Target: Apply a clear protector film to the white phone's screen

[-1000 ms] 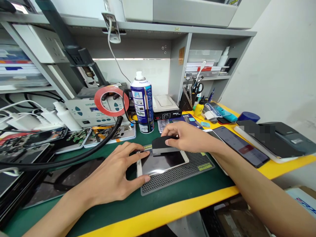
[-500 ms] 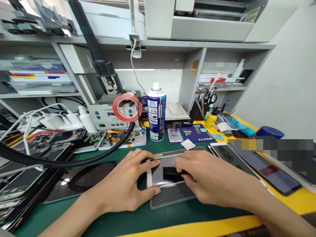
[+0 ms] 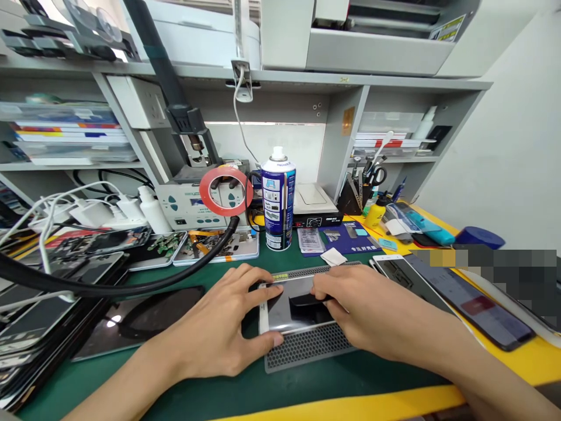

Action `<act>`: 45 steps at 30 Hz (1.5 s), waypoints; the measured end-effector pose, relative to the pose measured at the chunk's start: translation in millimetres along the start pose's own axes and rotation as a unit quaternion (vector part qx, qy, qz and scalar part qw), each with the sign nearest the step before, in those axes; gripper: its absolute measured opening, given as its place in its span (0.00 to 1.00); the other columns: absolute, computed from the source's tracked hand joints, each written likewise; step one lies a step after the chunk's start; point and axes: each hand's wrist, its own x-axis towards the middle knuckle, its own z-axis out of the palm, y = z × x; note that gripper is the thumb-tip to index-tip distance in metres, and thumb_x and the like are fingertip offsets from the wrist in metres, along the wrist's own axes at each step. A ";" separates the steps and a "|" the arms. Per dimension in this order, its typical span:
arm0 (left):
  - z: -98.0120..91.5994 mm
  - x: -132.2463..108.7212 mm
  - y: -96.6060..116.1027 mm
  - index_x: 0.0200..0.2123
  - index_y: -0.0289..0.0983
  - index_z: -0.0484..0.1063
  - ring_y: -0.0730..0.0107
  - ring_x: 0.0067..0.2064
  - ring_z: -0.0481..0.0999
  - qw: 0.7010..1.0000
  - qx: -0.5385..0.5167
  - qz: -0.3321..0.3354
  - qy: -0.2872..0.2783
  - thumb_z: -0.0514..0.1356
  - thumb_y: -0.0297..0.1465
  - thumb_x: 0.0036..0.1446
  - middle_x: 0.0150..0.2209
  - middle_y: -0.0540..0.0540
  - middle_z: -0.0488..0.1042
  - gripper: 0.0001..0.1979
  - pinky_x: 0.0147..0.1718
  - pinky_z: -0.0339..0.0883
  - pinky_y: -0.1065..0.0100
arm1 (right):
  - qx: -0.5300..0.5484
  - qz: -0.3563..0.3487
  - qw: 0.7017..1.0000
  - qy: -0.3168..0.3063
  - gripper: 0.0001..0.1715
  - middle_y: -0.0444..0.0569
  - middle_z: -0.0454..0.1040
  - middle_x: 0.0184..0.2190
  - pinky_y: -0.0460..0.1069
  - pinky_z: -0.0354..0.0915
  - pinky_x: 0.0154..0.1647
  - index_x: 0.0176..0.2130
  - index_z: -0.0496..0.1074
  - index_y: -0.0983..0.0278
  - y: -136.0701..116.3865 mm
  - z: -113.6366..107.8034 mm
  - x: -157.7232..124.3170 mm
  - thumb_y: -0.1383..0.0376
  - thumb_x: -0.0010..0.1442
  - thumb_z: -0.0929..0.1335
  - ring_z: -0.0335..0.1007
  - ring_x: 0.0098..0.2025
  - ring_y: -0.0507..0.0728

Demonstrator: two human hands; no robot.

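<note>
A white-edged phone (image 3: 263, 316) with a dark, glossy screen lies on a grey perforated mat (image 3: 307, 349). My left hand (image 3: 228, 318) grips its left end, thumb at the near edge and fingers over the far side. Pinched in my right hand (image 3: 368, 307) is a black flat scraper (image 3: 302, 300), its blade against the screen and its grip end hidden by my fingers. That hand covers the phone's right end. Just behind the mat lies a small white cloth (image 3: 333, 256).
A spray can (image 3: 279, 202) stands behind the mat. To the left lie a dark glass panel (image 3: 140, 321) and stacked phones (image 3: 52, 327); a thick black hose (image 3: 144, 287) arches over them. More phones (image 3: 473, 298) lie on the right. A red tape roll (image 3: 205, 193) hangs at the back.
My right hand has shifted slightly, and the scraper is a little more tilted on the screen. My left hand keeps its hold on the phone. The camera view moved slightly.
</note>
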 end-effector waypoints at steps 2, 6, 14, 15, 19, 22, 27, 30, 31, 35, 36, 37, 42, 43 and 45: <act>0.4 0.4 -0.2 0.67 0.51 0.63 0.46 0.61 0.65 1.000 0.001 0.001 0.003 0.57 0.53 0.63 0.63 0.44 0.65 0.32 0.57 0.66 0.49 | -0.011 0.001 1.000 0.002 0.12 0.46 0.74 0.30 0.49 0.46 0.26 0.33 0.66 0.62 -0.8 0.1 1.3 0.78 0.58 0.65 0.69 0.31 0.56; 0.9 1.1 -0.6 0.66 0.51 0.64 0.45 0.60 0.67 1.000 -0.001 0.006 0.014 0.58 0.54 0.63 0.62 0.44 0.66 0.32 0.55 0.68 0.50 | -0.030 0.003 1.000 0.007 0.11 0.46 0.72 0.29 0.49 0.43 0.25 0.32 0.64 0.62 -0.3 1.9 2.4 0.78 0.59 0.65 0.66 0.28 0.55; 1.3 0.7 -0.3 0.66 0.50 0.65 0.49 0.60 0.66 1.000 -0.005 0.006 0.012 0.58 0.52 0.64 0.62 0.43 0.66 0.31 0.57 0.67 0.51 | -0.052 0.008 0.998 0.023 0.11 0.46 0.72 0.28 0.49 0.43 0.25 0.33 0.65 0.61 3.1 5.2 5.3 0.77 0.59 0.65 0.64 0.27 0.55; 1.7 0.7 -0.4 0.66 0.49 0.65 0.49 0.60 0.66 1.000 -0.005 0.007 0.014 0.58 0.51 0.64 0.62 0.43 0.65 0.30 0.57 0.67 0.51 | -0.053 0.012 0.998 0.020 0.11 0.46 0.72 0.28 0.49 0.43 0.25 0.33 0.65 0.61 2.7 4.8 5.8 0.77 0.59 0.65 0.64 0.27 0.55; 2.8 1.4 -0.5 0.65 0.49 0.66 0.50 0.59 0.67 1.000 -0.001 0.013 0.023 0.59 0.51 0.63 0.61 0.43 0.66 0.30 0.57 0.67 0.52 | -0.055 0.024 0.998 0.015 0.11 0.47 0.73 0.29 0.50 0.42 0.25 0.34 0.67 0.62 0.9 3.1 7.0 0.78 0.59 0.65 0.64 0.27 0.55; 2.7 1.4 -0.4 0.65 0.49 0.67 0.50 0.58 0.69 0.999 0.003 0.018 0.036 0.60 0.51 0.63 0.60 0.43 0.67 0.30 0.56 0.68 0.53 | -0.057 0.023 0.998 0.018 0.11 0.48 0.73 0.29 0.50 0.41 0.25 0.35 0.68 0.63 1.2 3.4 7.1 0.78 0.59 0.65 0.65 0.28 0.55; 1.9 0.6 -0.6 0.65 0.48 0.68 0.49 0.58 0.70 0.999 0.007 0.023 0.039 0.60 0.51 0.63 0.60 0.42 0.68 0.30 0.55 0.69 0.53 | -0.058 0.026 0.998 0.021 0.10 0.48 0.73 0.29 0.50 0.40 0.25 0.34 0.67 0.63 3.1 5.1 7.7 0.78 0.60 0.65 0.63 0.27 0.55; 2.0 0.5 -0.4 0.64 0.48 0.68 0.48 0.57 0.70 0.999 0.006 0.026 0.044 0.60 0.50 0.62 0.59 0.41 0.69 0.30 0.55 0.69 0.53 | -0.053 0.030 0.998 0.023 0.10 0.48 0.72 0.28 0.50 0.40 0.25 0.34 0.68 0.63 3.5 5.2 9.3 0.77 0.60 0.65 0.63 0.27 0.55; 2.0 0.6 0.1 0.64 0.49 0.68 0.48 0.57 0.70 0.999 0.005 0.026 0.045 0.60 0.50 0.62 0.59 0.41 0.69 0.30 0.55 0.69 0.53 | -0.050 0.032 0.998 0.023 0.09 0.48 0.73 0.29 0.50 0.40 0.25 0.34 0.68 0.63 3.6 5.0 9.9 0.77 0.61 0.65 0.63 0.27 0.55; 1.5 1.5 2.7 0.64 0.47 0.69 0.48 0.58 0.70 0.999 0.009 0.013 0.032 0.60 0.50 0.62 0.59 0.41 0.69 0.30 0.55 0.69 0.51 | -0.037 0.039 0.998 0.021 0.08 0.49 0.75 0.30 0.50 0.41 0.26 0.37 0.70 0.63 5.1 3.6 11.8 0.76 0.62 0.65 0.66 0.29 0.56; 1.3 1.7 3.1 0.64 0.47 0.69 0.47 0.58 0.69 1.000 0.011 0.008 0.028 0.60 0.50 0.62 0.60 0.41 0.69 0.30 0.55 0.69 0.50 | -0.034 0.041 0.998 0.020 0.08 0.49 0.75 0.30 0.50 0.41 0.26 0.37 0.70 0.63 5.7 3.2 12.0 0.75 0.62 0.65 0.66 0.30 0.56; 1.3 2.0 3.1 0.64 0.47 0.69 0.46 0.58 0.69 1.000 0.012 0.005 0.025 0.60 0.50 0.62 0.60 0.40 0.68 0.30 0.55 0.69 0.50 | -0.031 0.043 0.998 0.019 0.09 0.50 0.75 0.31 0.50 0.42 0.26 0.38 0.71 0.63 6.4 2.9 12.2 0.75 0.63 0.65 0.67 0.30 0.57; 3.1 2.3 -0.2 0.65 0.49 0.68 0.47 0.59 0.69 0.999 0.011 0.010 0.029 0.60 0.50 0.62 0.61 0.42 0.68 0.30 0.56 0.69 0.51 | -0.015 0.043 0.999 0.025 0.11 0.51 0.76 0.33 0.49 0.44 0.27 0.40 0.73 0.64 10.2 3.4 13.5 0.76 0.63 0.64 0.69 0.32 0.57; 3.5 2.2 -0.8 0.65 0.49 0.68 0.48 0.60 0.69 0.999 0.011 0.013 0.031 0.60 0.50 0.63 0.61 0.42 0.68 0.29 0.57 0.69 0.51 | -0.013 0.042 0.999 0.027 0.11 0.51 0.76 0.33 0.49 0.45 0.28 0.40 0.73 0.64 11.4 3.6 14.0 0.76 0.63 0.65 0.69 0.33 0.57; 4.1 2.1 -1.2 0.64 0.49 0.68 0.49 0.59 0.69 0.999 0.010 0.018 0.039 0.60 0.50 0.63 0.61 0.43 0.68 0.29 0.58 0.68 0.51 | -0.005 0.044 0.998 0.032 0.10 0.51 0.76 0.32 0.49 0.47 0.29 0.40 0.73 0.64 14.9 3.6 15.0 0.76 0.63 0.65 0.70 0.32 0.57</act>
